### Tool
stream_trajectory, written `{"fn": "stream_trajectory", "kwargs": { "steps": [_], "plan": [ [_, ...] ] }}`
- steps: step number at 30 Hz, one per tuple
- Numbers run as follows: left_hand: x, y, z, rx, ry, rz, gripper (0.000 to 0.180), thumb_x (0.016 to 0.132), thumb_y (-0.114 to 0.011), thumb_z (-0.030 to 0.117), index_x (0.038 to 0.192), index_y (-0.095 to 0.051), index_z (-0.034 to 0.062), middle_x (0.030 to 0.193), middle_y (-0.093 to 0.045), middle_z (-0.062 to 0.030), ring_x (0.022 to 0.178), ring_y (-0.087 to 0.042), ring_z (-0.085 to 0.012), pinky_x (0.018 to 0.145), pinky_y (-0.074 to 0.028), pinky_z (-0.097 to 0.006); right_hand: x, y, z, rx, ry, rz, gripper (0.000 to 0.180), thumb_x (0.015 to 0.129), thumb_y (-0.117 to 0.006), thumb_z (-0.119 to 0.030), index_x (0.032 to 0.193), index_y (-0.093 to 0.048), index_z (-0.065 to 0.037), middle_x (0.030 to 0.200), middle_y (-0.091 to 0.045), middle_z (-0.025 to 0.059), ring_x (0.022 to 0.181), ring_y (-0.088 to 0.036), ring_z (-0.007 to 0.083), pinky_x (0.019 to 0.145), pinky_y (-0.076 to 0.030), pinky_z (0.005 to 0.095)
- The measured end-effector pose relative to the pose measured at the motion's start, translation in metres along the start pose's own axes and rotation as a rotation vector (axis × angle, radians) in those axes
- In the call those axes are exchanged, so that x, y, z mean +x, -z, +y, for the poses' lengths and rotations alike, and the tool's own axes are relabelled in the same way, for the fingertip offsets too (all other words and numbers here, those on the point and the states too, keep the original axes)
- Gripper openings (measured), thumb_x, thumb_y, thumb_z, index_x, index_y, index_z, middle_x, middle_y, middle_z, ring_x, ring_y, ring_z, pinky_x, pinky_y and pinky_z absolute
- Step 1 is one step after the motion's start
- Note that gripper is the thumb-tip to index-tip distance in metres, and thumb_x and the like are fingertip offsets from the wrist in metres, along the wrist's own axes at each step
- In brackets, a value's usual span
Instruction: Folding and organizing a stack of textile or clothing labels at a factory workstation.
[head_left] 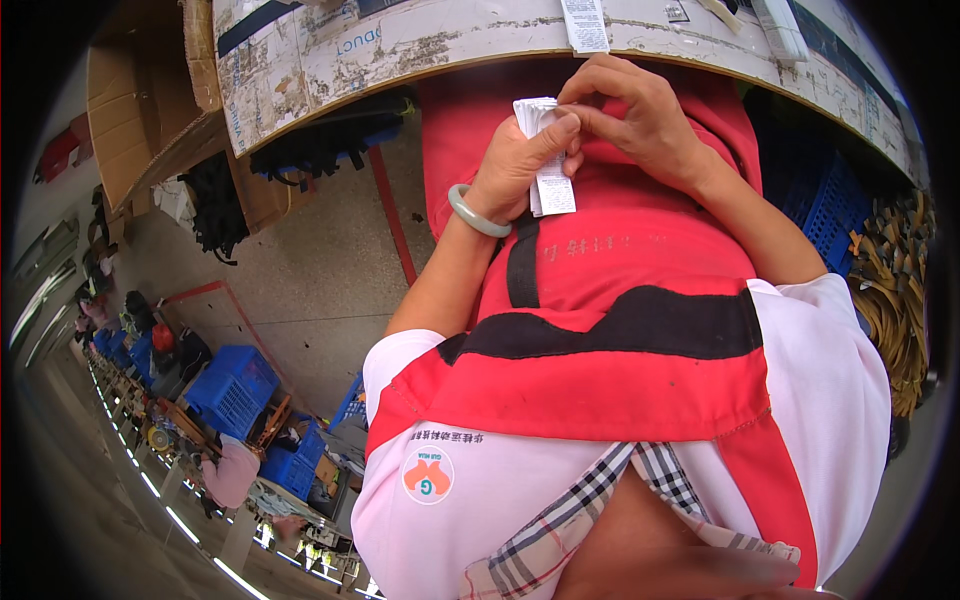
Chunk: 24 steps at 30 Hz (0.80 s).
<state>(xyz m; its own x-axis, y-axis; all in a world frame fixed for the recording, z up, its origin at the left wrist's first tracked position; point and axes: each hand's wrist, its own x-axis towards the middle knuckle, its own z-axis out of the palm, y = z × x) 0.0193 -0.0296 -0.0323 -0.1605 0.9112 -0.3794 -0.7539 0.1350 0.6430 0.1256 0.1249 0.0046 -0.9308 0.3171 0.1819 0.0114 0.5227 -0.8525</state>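
Observation:
My left hand (pixel 522 160), with a pale bangle at its wrist, is closed round a stack of narrow white printed labels (pixel 554 190). Its thumb lies across the front of the stack. The upper ends of the labels fan apart slightly above that thumb. Beside them, my right hand (pixel 640 115) has its thumb and forefinger pinched at the stack's upper right edge. Whether it grips one label or several, I cannot tell. Both hands are over my red apron (pixel 620 270), just short of the table edge.
Across the front runs a worn, cardboard-covered table (pixel 420 50), with another printed label strip (pixel 586 25) at its edge. An open cardboard box (pixel 140 110) stands left. Blue crates (pixel 235 388) and a person in pink (pixel 230 472) are farther left. Curved brown pieces (pixel 890 290) are piled right.

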Motion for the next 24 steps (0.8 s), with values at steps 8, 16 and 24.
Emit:
{"fn": "stream_trajectory", "kwargs": {
  "steps": [8, 16, 24],
  "plan": [
    [-0.004, -0.008, 0.015, 0.073, 0.018, -0.036, 0.014, 0.098, -0.056, 0.015, 0.101, -0.057, 0.0011, 0.078, -0.059, -0.0061, 0.07, -0.063, -0.0184, 0.062, -0.051, -0.028, 0.005, 0.011, -0.002, 0.196, -0.176, -0.227, 0.032, 0.086, -0.071, -0.014, 0.114, -0.062, 0.0, 0.097, -0.061, 0.0059, 0.087, -0.061, 0.0159, 0.081, -0.049, 0.0297],
    [0.001, -0.01, 0.014, 0.175, 0.175, -0.09, 0.016, 0.099, -0.053, 0.014, 0.096, -0.06, -0.0006, 0.077, -0.061, -0.0059, 0.068, -0.065, -0.0178, 0.063, -0.054, -0.029, 0.0, 0.007, 0.0, 0.423, -0.351, -0.11, 0.006, 0.085, -0.07, -0.005, 0.085, -0.068, 0.0, 0.086, -0.06, 0.0028, 0.082, -0.058, 0.0108, 0.074, -0.047, 0.0254],
    [0.014, -0.017, 0.026, 0.015, 0.047, -0.044, 0.016, 0.097, -0.057, 0.017, 0.1, -0.057, 0.0014, 0.072, -0.052, -0.0027, 0.065, -0.058, -0.0158, 0.061, -0.048, -0.029, 0.023, 0.106, 0.079, -0.852, -0.021, 0.562, 0.017, 0.082, -0.073, -0.024, 0.093, -0.073, -0.01, 0.091, -0.067, 0.0079, 0.083, -0.062, 0.0266, 0.075, -0.049, 0.0382]
  ]
}}
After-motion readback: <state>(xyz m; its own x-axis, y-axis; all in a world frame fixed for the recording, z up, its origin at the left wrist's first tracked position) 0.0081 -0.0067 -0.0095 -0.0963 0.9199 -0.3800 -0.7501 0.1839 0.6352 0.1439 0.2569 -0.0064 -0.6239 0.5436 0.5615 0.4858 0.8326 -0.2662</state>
